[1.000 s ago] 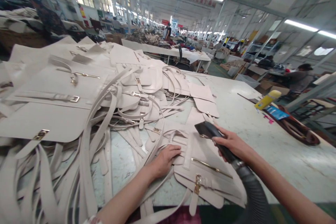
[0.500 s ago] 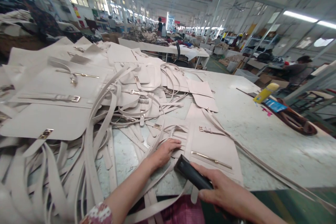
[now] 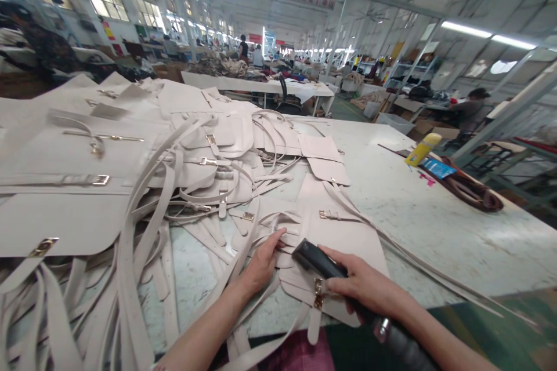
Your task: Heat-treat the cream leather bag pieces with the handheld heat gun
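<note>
A beige leather bag [image 3: 357,243] with a buckled strap and a gold clasp [image 3: 318,294] lies on the table before me. My left hand [image 3: 263,259] rests at its left side, among thin beige straps, its fingers stretched forward and the index finger lifted. My right hand [image 3: 359,281] is wrapped round a black hand-held tool [image 3: 319,261] with a blunt, slightly flared end. The tool's end is over the bag, a little right of my left fingertips. A dark ribbed hose [image 3: 404,342] runs below my right wrist; its join to the tool is partly hidden.
A large pile of beige bag pieces [image 3: 65,214] with hanging straps covers the left side. On the right of the white table [image 3: 418,214] lie a yellow tube [image 3: 423,149], a blue packet [image 3: 437,167] and a brown coiled strap [image 3: 474,191]. Other people are further back.
A flap with the gold clasp now lies over the bag's near part, where a zip showed before. The view has shifted to the right. The black tool is still in my right hand.
</note>
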